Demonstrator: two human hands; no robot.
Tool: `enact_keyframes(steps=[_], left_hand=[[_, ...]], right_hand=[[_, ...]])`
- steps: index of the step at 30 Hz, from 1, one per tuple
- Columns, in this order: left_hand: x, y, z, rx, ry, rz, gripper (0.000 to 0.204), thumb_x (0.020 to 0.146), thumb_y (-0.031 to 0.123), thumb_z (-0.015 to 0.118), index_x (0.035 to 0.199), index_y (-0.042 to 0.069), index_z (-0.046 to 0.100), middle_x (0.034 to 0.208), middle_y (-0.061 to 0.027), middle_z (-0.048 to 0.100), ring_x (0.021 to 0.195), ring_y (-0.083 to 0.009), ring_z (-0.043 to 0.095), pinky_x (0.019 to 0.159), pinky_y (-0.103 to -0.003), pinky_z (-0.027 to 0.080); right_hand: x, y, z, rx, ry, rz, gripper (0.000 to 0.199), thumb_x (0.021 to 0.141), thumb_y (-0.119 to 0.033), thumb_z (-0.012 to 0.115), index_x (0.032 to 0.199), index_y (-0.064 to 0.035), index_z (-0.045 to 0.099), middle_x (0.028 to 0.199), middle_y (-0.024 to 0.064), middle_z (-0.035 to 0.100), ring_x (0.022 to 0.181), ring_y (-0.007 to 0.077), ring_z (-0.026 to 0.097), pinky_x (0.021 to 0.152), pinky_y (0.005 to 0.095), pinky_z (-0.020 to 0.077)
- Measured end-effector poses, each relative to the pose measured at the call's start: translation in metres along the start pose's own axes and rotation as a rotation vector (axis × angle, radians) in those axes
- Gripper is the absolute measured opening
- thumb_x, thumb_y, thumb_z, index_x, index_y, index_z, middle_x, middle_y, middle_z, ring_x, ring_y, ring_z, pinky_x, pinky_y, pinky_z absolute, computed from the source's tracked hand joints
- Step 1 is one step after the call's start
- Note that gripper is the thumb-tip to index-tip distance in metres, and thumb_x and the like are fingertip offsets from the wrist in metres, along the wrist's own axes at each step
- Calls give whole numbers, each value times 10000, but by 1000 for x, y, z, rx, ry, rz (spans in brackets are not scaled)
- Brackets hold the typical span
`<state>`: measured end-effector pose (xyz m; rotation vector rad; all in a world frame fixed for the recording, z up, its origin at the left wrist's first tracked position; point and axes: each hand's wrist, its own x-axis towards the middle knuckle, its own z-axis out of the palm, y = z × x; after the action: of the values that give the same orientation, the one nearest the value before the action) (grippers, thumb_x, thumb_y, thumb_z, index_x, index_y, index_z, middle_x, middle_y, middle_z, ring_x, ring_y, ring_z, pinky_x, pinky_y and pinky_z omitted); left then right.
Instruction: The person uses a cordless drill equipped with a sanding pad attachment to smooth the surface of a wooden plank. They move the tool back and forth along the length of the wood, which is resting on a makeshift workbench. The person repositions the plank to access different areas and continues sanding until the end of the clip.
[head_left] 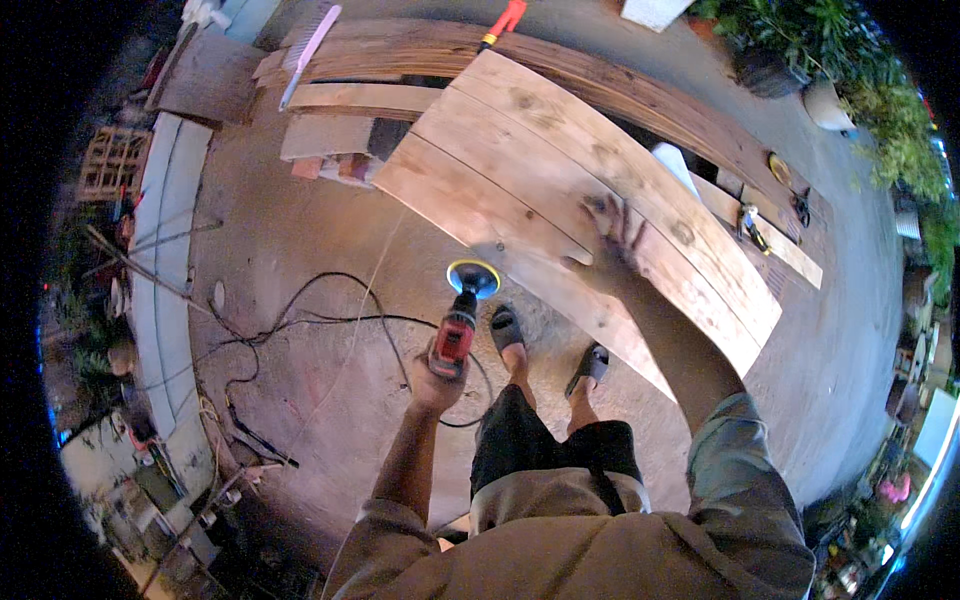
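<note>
My left hand [436, 388] is wrapped around the grip of a red and black power drill [455, 338]. A round sanding pad with a yellow rim [473, 279] is fitted to the drill's front, just off the near edge of a pale wooden panel [560, 190]. The panel is made of several joined boards with dark knots and lies slanted across the supports. On its surface rests my right hand [612, 262], fingers spread and slightly blurred, holding nothing.
Long brown planks [620, 85] lie behind the panel. A pink-handled brush [312, 50] and a red-handled tool [503, 22] sit on them. Black cable [300, 322] loops over the floor at left. Small tools [752, 228] lie at right, near potted plants [825, 105].
</note>
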<state>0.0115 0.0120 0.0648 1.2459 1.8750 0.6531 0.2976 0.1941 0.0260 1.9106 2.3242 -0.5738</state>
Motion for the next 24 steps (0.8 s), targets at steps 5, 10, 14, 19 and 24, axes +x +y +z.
enact_keyframes(steps=[5, 10, 14, 19, 24], left_hand=[[-67, -23, -8, 172, -83, -232, 385, 729, 182, 700, 1048, 6, 578, 834, -102, 646, 677, -196, 634, 628, -327, 522], [-149, -146, 27, -436, 46, -358, 312, 723, 106, 674, 1006, 7, 588, 869, -88, 650, 708, -163, 608, 647, -319, 512], [-158, -119, 14, -261, 19, -344, 338, 718, 76, 655, 1044, 21, 582, 901, -58, 643, 758, -131, 583, 695, -301, 501], [-148, -124, 19, -502, 91, -327, 344, 708, 90, 655, 1040, 37, 579, 892, -33, 631, 780, -140, 584, 708, -300, 497], [-125, -106, 1, -518, 168, -99, 406, 648, 67, 627, 1051, 32, 589, 877, -157, 644, 752, -295, 634, 692, -348, 503]], right_hand=[[44, -120, 12, 244, 112, -336, 857, 668, -451, 764, 1391, -213, 370, 1483, 130, 169, 1389, 407, 72, 1052, 677, 76], [86, -154, 34, 256, 302, -471, 720, 607, -330, 808, 1243, -125, 539, 1379, 126, 352, 1299, 363, 280, 1058, 541, 228], [96, -141, 29, 215, 151, -569, 772, 616, -315, 801, 1297, -144, 482, 1411, 159, 306, 1323, 394, 225, 1067, 533, 199], [104, -146, 39, 115, 231, -485, 936, 652, -405, 782, 1429, -190, 305, 1492, 171, 176, 1351, 421, 162, 1044, 608, 153], [121, -177, 43, -22, 277, -565, 919, 654, -396, 779, 1420, -172, 325, 1486, 186, 191, 1347, 426, 180, 1027, 621, 168]])
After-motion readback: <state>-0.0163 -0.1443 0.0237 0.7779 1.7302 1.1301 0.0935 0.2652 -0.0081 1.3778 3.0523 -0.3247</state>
